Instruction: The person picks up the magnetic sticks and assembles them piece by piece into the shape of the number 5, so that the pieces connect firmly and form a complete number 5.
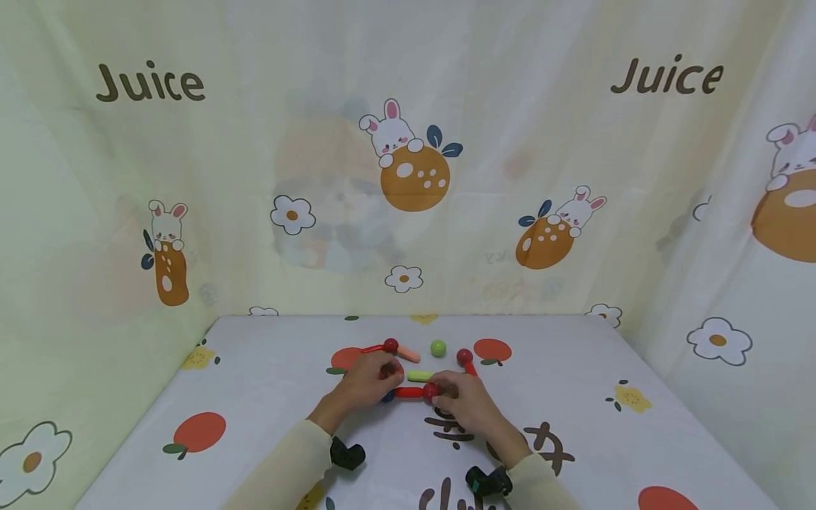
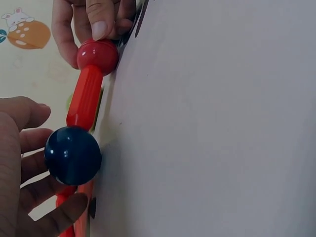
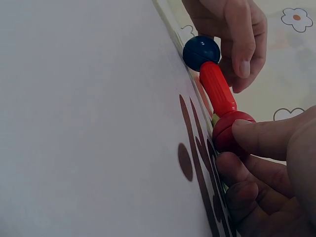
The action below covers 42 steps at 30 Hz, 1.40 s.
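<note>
Red and glossy, a near ball [image 1: 431, 392] is sitting at the right end of a near red rod [image 1: 409, 392], while a blue ball [image 2: 73, 156] is sitting at its left end. The right hand [image 1: 468, 402] is pinching the near ball, its grip clamping between thumb and fingers. The left hand [image 1: 370, 381] is spreading around the blue ball, its grip standing apart; whether any finger is touching the ball, the views are not telling.

Just beyond the near red rod, a yellow-green rod [image 1: 419, 376] is lying between the hands. Farther back, a green ball [image 1: 438, 348] is resting on the tabletop [image 1: 268, 397]. To its left, a far-left ball [image 1: 391, 345] is adjoining a thin red rod [image 1: 372, 348] and a salmon rod [image 1: 409, 353]. To its right, a far-right ball [image 1: 465, 357] is adjoining a short red rod [image 1: 470, 369], whose near end the right hand is obscuring. In the head view, the left hand is partly covering the blue ball. Beyond the tabletop, a printed curtain [image 1: 497, 42] is hanging.
</note>
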{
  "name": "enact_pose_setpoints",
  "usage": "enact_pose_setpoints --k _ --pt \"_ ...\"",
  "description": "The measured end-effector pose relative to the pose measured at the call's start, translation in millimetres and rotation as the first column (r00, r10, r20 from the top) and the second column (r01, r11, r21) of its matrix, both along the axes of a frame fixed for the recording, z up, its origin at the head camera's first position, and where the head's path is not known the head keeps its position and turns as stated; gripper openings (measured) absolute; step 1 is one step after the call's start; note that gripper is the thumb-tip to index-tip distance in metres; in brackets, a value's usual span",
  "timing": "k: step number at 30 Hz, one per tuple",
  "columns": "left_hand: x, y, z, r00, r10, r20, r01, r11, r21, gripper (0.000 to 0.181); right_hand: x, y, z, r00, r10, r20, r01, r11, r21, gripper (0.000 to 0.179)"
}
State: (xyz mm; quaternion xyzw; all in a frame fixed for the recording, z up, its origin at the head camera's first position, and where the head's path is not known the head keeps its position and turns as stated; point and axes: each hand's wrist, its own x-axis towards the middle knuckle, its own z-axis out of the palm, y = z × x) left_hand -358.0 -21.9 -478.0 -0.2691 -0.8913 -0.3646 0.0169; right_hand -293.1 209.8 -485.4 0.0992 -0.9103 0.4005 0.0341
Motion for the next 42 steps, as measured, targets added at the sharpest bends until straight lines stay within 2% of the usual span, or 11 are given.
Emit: enact_pose_setpoints --k 6,13,20,30,36,42 --pt "-3.5 6.1 1.5 0.999 0.033 0.028 -0.031 0.998 -0.059 0.017 -0.9 0.0 -1.4 1.000 -0.005 0.011 0.005 1.000 0.000 0.032" --pt "-6.4 14.1 5.1 0.998 0.044 0.052 -0.039 0.995 -0.091 0.027 -2.6 0.7 -3.9 1.000 -0.008 0.017 0.008 1.000 -0.003 0.032" --pt "-7.8 24.0 8.5 0.995 0.019 0.096 -0.014 0.998 -0.054 0.028 -2.1 3.3 -3.3 1.000 0.010 0.003 -0.010 1.000 -0.003 0.031" --pt "-13.1 30.1 0.0 0.990 0.047 0.129 -0.038 0.997 -0.067 0.029 0.3 2.0 -2.0 0.999 0.034 -0.012 -0.034 0.999 -0.001 0.033" --pt "-13.7 31.7 0.8 0.990 0.047 0.134 -0.038 0.997 -0.068 0.031 1.2 1.1 -1.3 1.000 0.016 -0.009 -0.016 1.000 0.000 0.032" --pt "-14.6 32.9 0.8 0.984 0.063 0.165 -0.056 0.997 -0.052 0.031 1.1 0.8 0.0 1.000 0.013 -0.006 -0.013 1.000 0.006 0.032"
